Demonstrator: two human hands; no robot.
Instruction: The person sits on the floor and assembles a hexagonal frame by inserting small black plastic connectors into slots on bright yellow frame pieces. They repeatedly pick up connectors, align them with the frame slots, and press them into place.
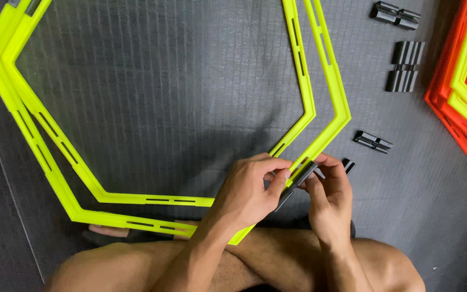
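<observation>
Two neon-yellow hexagonal rings lie stacked on the dark mat, their lower right edge running under my hands. A black plastic clip sits across that edge of the rings. My left hand pinches the clip and the ring edge from the left. On the clip's right end, my right hand grips with thumb and fingers. The clip's lower end is partly hidden by my left fingers.
Black clips lie on the mat at right: one close by, a stacked pair further up, another at the top. A pile of orange and yellow rings fills the right edge. My crossed legs are below.
</observation>
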